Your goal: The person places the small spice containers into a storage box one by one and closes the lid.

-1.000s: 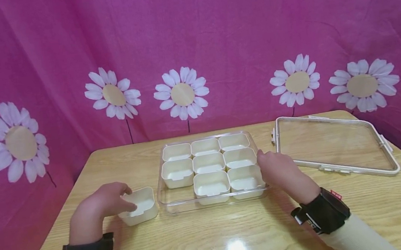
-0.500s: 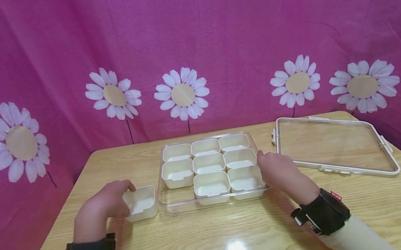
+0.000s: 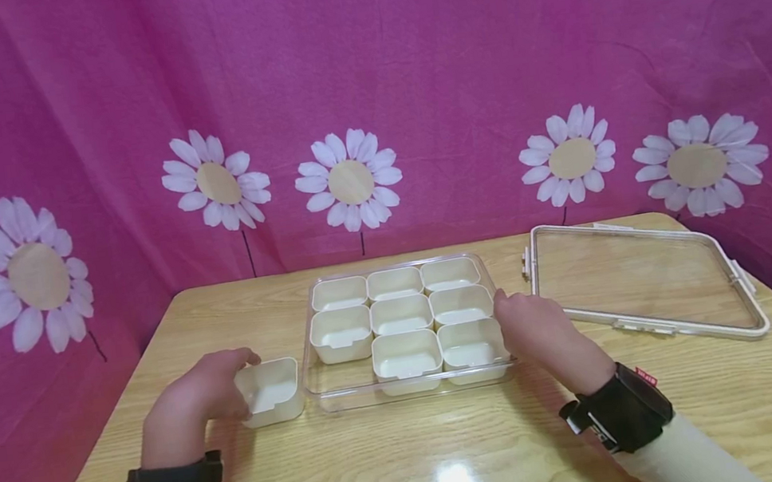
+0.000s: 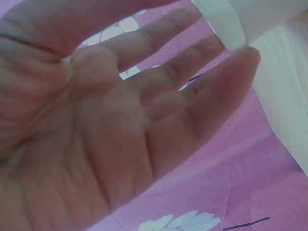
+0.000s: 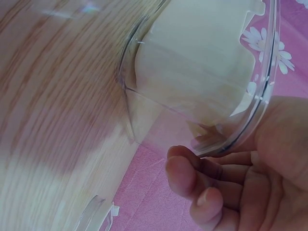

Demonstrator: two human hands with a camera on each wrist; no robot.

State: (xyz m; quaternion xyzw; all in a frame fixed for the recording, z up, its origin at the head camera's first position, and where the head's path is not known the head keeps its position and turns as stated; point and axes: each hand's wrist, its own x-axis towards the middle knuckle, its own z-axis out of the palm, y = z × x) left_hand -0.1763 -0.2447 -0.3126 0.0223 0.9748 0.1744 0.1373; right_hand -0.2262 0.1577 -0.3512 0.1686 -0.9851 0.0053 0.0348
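A small cream, open-topped container (image 3: 273, 391) stands on the table, left of a clear rectangular box (image 3: 355, 397). My left hand (image 3: 195, 397) holds this container by its left side; the left wrist view has its fingertips against the pale wall (image 4: 250, 19). Inside the clear box sit several matching cream containers (image 3: 406, 355) in rows, and its front-left spot shows bare bottom. At the box's right side, my right hand (image 3: 540, 330) grips the clear wall. Its curled fingers (image 5: 180, 175) show outside the box's corner in the right wrist view, with the thumb partly seen through the plastic.
A clear lid with a pale frame and side clips (image 3: 657, 328) lies at the right of the wooden table (image 3: 356, 470), close to the box. Behind and to the left hangs a magenta cloth (image 3: 427, 107) printed with white daisies.
The left hand has shifted slightly right and closed on the small container, which moved a little right and turned slightly. During the last half second both hands stay nearly still. The right hand has not moved.
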